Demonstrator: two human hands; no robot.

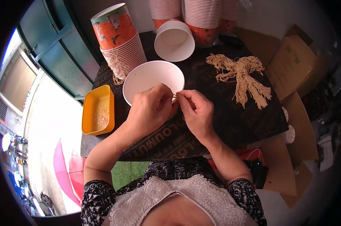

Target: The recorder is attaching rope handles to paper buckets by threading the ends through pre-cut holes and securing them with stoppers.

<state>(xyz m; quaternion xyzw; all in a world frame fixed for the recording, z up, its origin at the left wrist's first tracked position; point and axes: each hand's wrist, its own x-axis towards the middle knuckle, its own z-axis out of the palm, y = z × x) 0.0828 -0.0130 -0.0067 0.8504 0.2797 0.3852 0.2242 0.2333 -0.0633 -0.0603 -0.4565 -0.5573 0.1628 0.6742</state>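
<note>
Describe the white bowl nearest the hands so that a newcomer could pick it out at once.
Start at the dark table. Just beyond the left hand and right hand, which pinch a thin string, stands the white bowl. Unlike the second white bowl, tipped on its side farther back, it sits upright beside the yellow tray.

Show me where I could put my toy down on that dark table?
Bare room lies on the dark table between the right hand and the string bundle. The back is crowded: cup stacks, white bowl, white cup. The yellow tray fills the left edge.
</note>
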